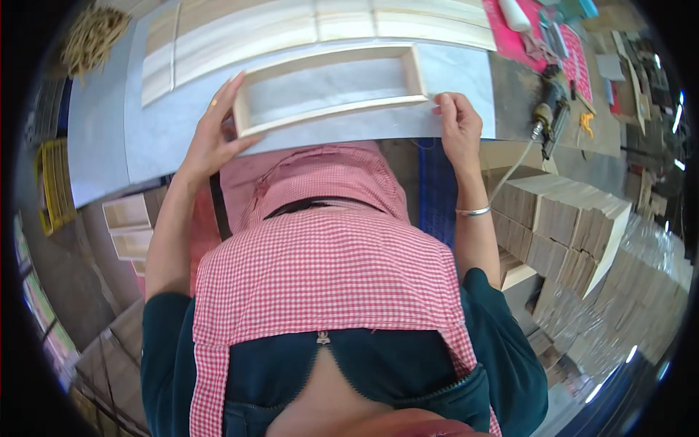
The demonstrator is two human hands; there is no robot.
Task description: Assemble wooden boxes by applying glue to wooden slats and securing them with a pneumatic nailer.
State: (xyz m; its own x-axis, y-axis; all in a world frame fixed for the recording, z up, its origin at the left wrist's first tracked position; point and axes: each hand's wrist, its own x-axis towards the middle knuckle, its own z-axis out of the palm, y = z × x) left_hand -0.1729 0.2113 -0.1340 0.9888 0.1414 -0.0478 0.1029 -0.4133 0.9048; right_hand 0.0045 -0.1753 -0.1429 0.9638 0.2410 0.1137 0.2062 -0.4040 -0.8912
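A long, shallow rectangular frame of pale wood [335, 114] lies on the grey tabletop [160, 146], close to the near edge. My left hand [215, 135] holds its left end, with the fingers along the outer side and the thumb at the near corner. Just off the frame's right near corner is my right hand [460, 125]. Its thumb and fingers are pressed together in a pinch. Whatever sits between those fingertips is too small to make out. The grey tabletop shows through the middle of the frame.
Behind the frame lie long pale wooden boards [255, 36]. A pneumatic tool [546, 109] with a hose rests at the right, near an orange item [586, 122] and a white bottle [515, 14]. Stacked wooden pieces [546, 218] stand lower right; a yellow crate [54, 182] stands left.
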